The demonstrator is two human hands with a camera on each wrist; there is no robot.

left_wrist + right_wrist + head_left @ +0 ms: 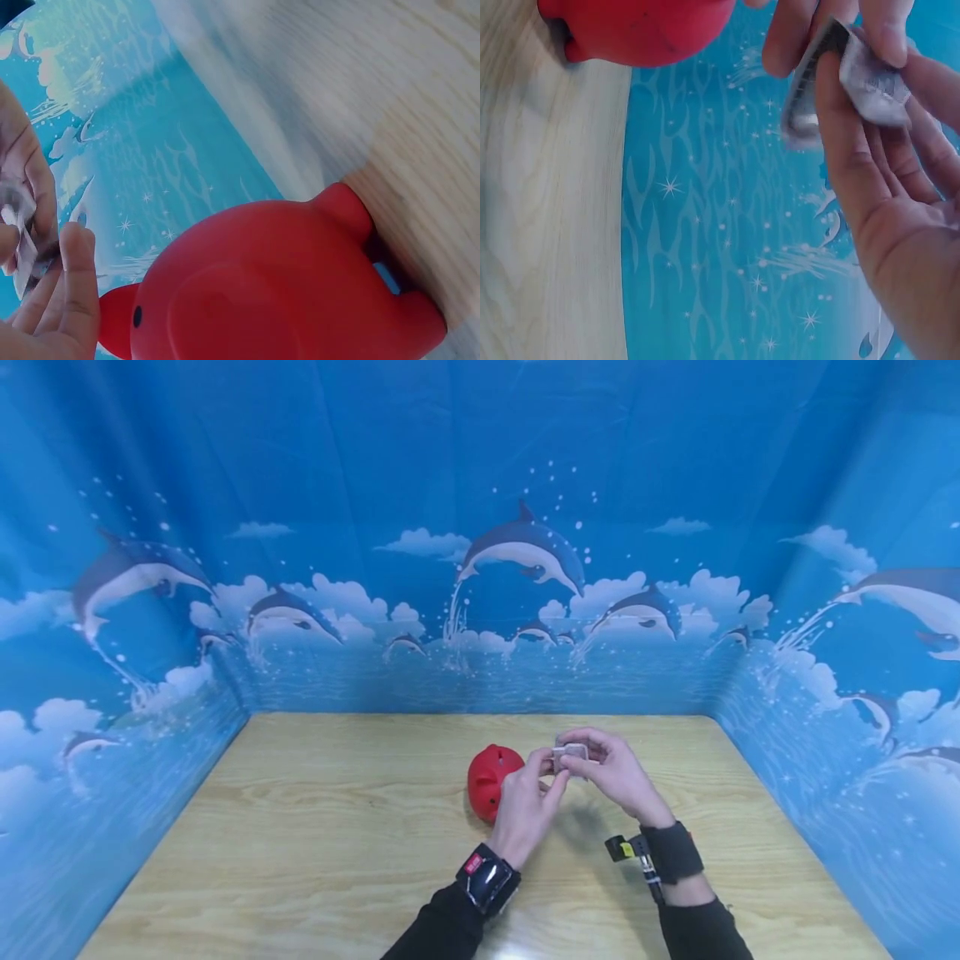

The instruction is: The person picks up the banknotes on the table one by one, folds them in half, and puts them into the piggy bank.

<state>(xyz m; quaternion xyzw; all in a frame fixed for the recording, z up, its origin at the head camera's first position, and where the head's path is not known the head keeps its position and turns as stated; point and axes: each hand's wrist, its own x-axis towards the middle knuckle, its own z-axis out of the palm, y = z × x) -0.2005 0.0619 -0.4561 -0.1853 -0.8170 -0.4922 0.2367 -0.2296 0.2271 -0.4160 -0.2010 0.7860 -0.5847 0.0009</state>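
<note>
Both hands meet over the table, around a small silvery, partly see-through flat thing (576, 749). In the right wrist view this silvery piece (874, 86) shows two flaps spread at an angle, one with a dark inner face; its exact kind I cannot tell. My right hand (617, 774) holds it between thumb and fingers from the right. From the other side, my left hand (522, 802) pinches its left edge with thumb and fingertips. Just left of the hands a red piggy bank (489, 779) stands on the table, its slot facing up and its snout partly behind my left hand.
The light wood table (322, 827) reaches back to a blue curtain (390, 460) printed with dolphins, which also closes off both sides. Wrist-worn cameras and straps (671, 852) sit on both forearms, close above the tabletop.
</note>
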